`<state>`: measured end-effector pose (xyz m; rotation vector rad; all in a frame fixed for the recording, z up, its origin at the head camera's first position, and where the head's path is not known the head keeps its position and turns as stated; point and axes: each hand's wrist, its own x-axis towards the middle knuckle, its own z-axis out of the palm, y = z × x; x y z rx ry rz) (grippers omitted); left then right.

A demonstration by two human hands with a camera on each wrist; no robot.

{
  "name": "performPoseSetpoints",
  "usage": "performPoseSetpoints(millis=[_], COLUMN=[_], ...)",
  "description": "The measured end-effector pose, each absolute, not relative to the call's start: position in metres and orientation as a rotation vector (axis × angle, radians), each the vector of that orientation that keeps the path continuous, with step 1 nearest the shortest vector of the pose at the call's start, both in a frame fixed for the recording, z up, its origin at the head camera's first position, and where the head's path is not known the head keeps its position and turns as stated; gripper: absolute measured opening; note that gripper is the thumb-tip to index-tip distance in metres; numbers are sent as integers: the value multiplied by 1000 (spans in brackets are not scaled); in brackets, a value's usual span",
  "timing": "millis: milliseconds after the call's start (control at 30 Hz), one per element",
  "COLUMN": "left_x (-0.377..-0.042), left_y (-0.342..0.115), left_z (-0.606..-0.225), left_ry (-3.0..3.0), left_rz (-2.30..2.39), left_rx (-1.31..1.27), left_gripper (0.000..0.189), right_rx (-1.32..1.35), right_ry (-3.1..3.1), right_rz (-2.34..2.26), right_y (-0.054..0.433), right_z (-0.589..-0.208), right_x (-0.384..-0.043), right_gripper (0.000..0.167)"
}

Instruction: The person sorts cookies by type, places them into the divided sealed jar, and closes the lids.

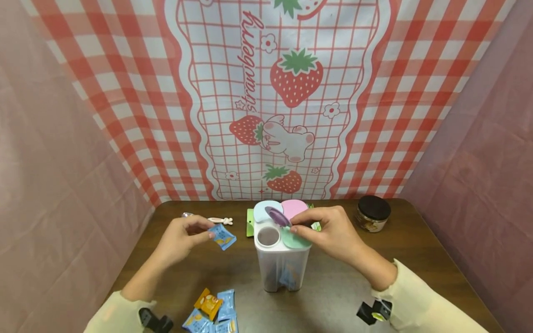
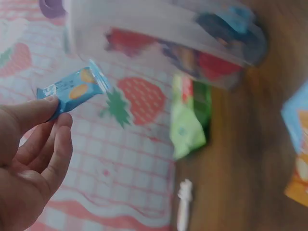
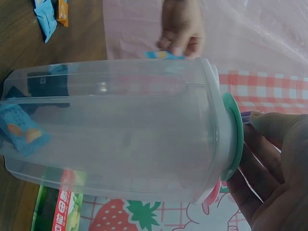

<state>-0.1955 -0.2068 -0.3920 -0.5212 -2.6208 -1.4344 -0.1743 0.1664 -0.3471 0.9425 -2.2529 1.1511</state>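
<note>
My left hand [image 1: 183, 238] pinches a small blue snack packet [image 1: 223, 236] by its edge, left of a clear plastic storage container [image 1: 270, 268]. With thumb and fingertips, my right hand [image 1: 333, 231] holds up a purple lid [image 1: 278, 216] above the container's top. Below that lid a round opening [image 1: 268, 236] shows. Light blue [image 1: 266, 210], pink [image 1: 294, 208] and green [image 1: 296, 239] lids cover the other parts of the top. A blue packet [image 3: 24, 130] lies inside at the container's bottom.
Several blue packets [image 1: 226, 304] and an orange packet [image 1: 208, 304] lie at the table's front left. A white rabbit-topped utensil [image 1: 220, 221] is at the back left. Behind the container sits a green package [image 1: 250, 223]. A black-lidded jar [image 1: 373, 213] stands at the back right.
</note>
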Motion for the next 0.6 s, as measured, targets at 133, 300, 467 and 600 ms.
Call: performPoseSetpoints(millis=[133,300,467,600], left_x=[-192,-187,-183,-180], left_y=[-195,-181,-164,-150], left_z=[-368,-349,-338,-331], left_ry=[-2593,-2529,-2469,-2448], left_rz=[-1495,-1584,-1648,-1706], left_rx=[-536,-587,-657,-701], left_gripper=[17,16,15,16], right_rx=[941,927,922,925], right_ry=[-2251,-2253,-2255,-2257], right_rz=[1142,1143,1153,1172], right_y=[168,168,168,168], right_z=[-347,-348,-348,-348], right_x=[-174,-176,-176,-176], right_gripper=[14,13,13,12])
